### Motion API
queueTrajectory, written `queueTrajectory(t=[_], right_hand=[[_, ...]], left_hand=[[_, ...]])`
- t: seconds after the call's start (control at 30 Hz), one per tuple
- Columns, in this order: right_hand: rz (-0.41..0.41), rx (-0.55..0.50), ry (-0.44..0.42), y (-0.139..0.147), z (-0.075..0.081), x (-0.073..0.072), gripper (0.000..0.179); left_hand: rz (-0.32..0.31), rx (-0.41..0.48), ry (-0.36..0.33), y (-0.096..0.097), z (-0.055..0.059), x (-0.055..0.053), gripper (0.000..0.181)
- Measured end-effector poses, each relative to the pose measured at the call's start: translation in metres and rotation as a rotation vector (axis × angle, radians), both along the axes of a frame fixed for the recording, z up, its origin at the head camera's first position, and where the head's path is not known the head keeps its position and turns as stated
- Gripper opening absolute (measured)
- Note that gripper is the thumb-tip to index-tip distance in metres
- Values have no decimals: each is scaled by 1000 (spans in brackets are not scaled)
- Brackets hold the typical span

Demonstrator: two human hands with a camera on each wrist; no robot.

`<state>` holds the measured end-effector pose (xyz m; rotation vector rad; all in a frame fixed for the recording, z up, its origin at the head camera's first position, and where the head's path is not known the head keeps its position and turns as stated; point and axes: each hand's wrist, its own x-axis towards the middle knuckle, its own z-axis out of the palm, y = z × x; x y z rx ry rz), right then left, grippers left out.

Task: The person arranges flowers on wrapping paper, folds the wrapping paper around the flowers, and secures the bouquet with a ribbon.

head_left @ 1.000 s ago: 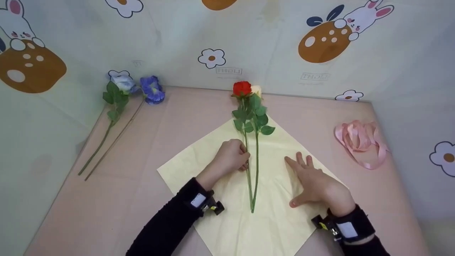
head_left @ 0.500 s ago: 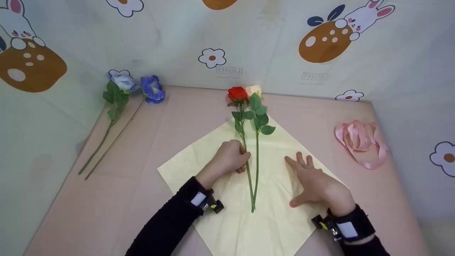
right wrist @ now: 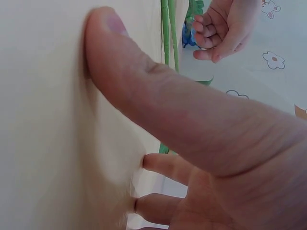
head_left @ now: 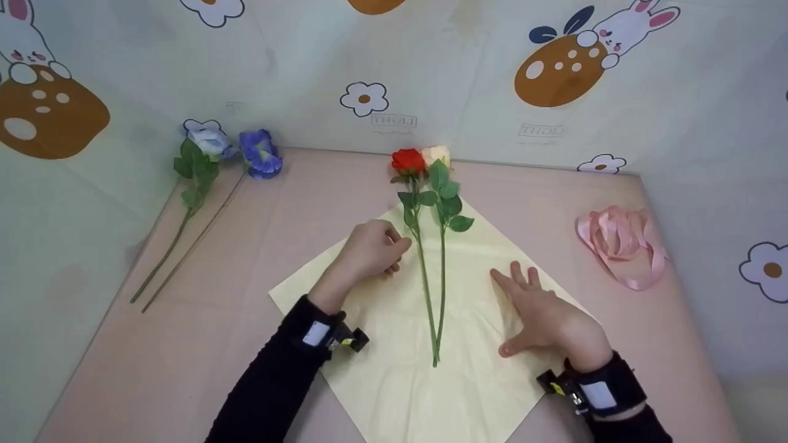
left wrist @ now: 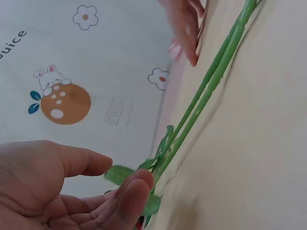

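Observation:
A red rose (head_left: pixel 408 161) and a cream rose (head_left: pixel 437 155) lie side by side on a pale yellow sheet of wrapping paper (head_left: pixel 486 381), their green stems crossing near the lower ends. Just left of the red rose's stem is my left hand (head_left: pixel 373 249), thumb and fingers loosely bent and apart, holding nothing. In the left wrist view both stems (left wrist: pixel 211 86) run past beyond the fingertips. My right hand (head_left: pixel 548 317) rests on the right part of the paper with fingers spread; its thumb (right wrist: pixel 144 91) touches the sheet in the right wrist view.
Farther left on the pink table (head_left: pixel 203 363) lie a light blue rose (head_left: pixel 209 143) and a purple-blue flower (head_left: pixel 261 154) on long stems. A coil of pink ribbon (head_left: pixel 622 240) sits near the right edge. A patterned backdrop (head_left: pixel 295 61) stands behind and at the sides.
The red rose's head has shifted left and slightly toward me, uncovering the cream rose. My left hand has let go of its stem and moved left. The right hand stays put.

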<state>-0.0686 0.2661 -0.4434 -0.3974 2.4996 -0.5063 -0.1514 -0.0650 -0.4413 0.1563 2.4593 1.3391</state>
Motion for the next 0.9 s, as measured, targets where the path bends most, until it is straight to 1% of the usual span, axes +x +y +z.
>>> queueTrajectory(t=[0.07, 0.1, 0.17, 0.23, 0.3, 0.37, 0.4, 0.47, 0.53, 0.57, 0.67, 0.77, 0.8, 0.9], right_hand=[[13, 4, 6, -1, 0, 0, 136], [14, 4, 6, -1, 0, 0, 137], [14, 3, 8, -2, -1, 0, 137], [9, 2, 9, -2, -1, 0, 137], [2, -2, 7, -1, -1, 0, 137], [-4, -1, 6, 1, -1, 0, 137], [-6, -1, 4, 2, -2, 0, 137], [-9, -3, -1, 2, -1, 1, 137], [-7, -6, -1, 1, -1, 1, 136], [-7, -5, -2, 1, -1, 1, 136], [-5, -3, -4, 1, 0, 1, 136], [-8, 3, -6, 1, -1, 0, 136], [-8, 3, -5, 2, -1, 0, 136], [-9, 4, -3, 1, -3, 0, 136]], left_hand=[[26, -43, 32, -18, 4, -4, 23], [45, -82, 64, -29, 5, -7, 23], [87, -179, 143, -54, 6, -11, 24], [136, -288, 234, -81, 4, -13, 24], [198, -390, 318, -108, 0, -15, 24], [252, -464, 379, -133, -4, -14, 24], [275, -499, 405, -145, -5, -14, 24], [319, -552, 433, -169, -4, -12, 25], [345, -600, 432, -192, -1, -10, 27], [352, -621, 416, -202, 0, -10, 28], [346, -671, 316, -228, 5, -9, 34], [328, -701, 228, -245, 7, -10, 37], [327, -697, 217, -250, 7, -10, 36], [326, -681, 226, -258, 6, -9, 29]])
